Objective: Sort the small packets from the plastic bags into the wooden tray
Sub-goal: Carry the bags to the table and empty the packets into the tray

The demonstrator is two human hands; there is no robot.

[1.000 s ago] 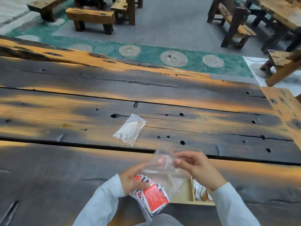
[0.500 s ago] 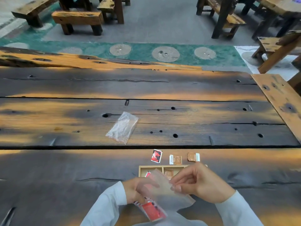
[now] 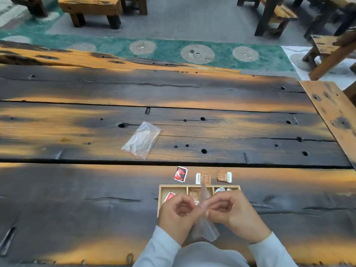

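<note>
Fingers of both my hands pinch one clear plastic bag (image 3: 204,226) between them, left hand (image 3: 178,214) and right hand (image 3: 234,214) curled tight at its mouth, likely to pull it open. Its film is thin, limp and glossy, hanging in a crumpled fold toward my lap. Under my knuckles, at 12 o'clock, sits the wooden tray (image 3: 161,197), pale, square-edged, split into three compartments already holding packets. Beyond its far rim lie a red packet (image 3: 180,174) and two brown packets (image 3: 203,178) (image 3: 224,176), flat and foil-like, perhaps as markers. At 11 o'clock an emptied-looking bag (image 3: 141,139) lies flat on the charred, knotty tabletop (image 3: 77,189).
</note>
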